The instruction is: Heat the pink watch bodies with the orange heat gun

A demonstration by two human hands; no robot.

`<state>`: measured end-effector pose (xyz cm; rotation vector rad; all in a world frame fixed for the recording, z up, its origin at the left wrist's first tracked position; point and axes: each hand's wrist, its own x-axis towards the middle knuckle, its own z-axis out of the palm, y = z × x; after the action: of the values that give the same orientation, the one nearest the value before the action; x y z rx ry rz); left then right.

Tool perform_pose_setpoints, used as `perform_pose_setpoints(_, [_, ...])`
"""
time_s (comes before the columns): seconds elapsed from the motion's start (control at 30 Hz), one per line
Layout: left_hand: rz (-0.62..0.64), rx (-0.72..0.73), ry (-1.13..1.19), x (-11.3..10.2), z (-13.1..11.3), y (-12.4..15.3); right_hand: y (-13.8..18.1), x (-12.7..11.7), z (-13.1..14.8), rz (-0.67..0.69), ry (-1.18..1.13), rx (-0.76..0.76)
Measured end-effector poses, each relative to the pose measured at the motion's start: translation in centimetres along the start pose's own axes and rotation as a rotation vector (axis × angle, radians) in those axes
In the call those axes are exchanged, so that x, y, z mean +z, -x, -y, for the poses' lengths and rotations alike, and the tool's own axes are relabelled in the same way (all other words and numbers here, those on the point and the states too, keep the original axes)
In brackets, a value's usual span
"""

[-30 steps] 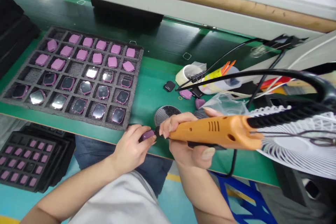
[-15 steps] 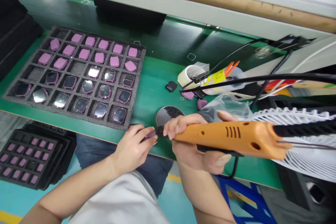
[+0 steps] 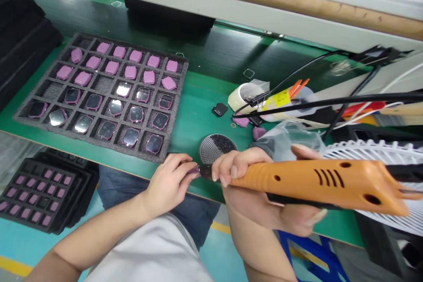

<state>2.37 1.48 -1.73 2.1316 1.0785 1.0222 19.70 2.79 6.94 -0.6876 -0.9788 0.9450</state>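
My left hand (image 3: 170, 183) is closed in a pinch on a small purple watch case (image 3: 194, 170), mostly hidden by the fingers. My right hand (image 3: 249, 202) wraps round an orange corded power tool (image 3: 307, 180) with vent slots. From the front of the tool sticks a dark round tip (image 3: 206, 172), up against the watch case or very near it; contact is not clear. Behind the tip, a round speckled metal mesh disc (image 3: 211, 149) rests on the green bench. To the left, a grey foam tray (image 3: 168, 143) holds purple watch cases, several with dark glass faces up.
A white roll (image 3: 235, 97), a black watch-shaped piece (image 3: 220, 109) and loose purple pieces (image 3: 259, 132) lie at the back. A black cable (image 3: 317, 102) crosses the right side, above a white fan guard (image 3: 366, 150). More foam trays (image 3: 49, 189) are stacked lower left.
The rear of the orange tool has swung nearer and to the right, while its tip stays by the watch case. The whole view has shifted slightly.
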Motion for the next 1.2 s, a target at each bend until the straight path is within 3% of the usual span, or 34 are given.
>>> perform_pose_setpoints(0.83, [-0.056,-0.006,0.068,0.3,-0.1,-0.3,0.7,-0.3,-0.3,0.035,-0.086,0.004])
perform_pose_setpoints(1.07, [-0.027,-0.037,0.074,0.3,-0.2,-0.1,0.5,-0.5,-0.5,0.0,-0.026,-0.028])
perform_pose_setpoints(1.2, [0.022,0.043,0.059,0.1,0.0,0.2,0.3,-0.6,-1.4,-0.067,0.057,-0.057])
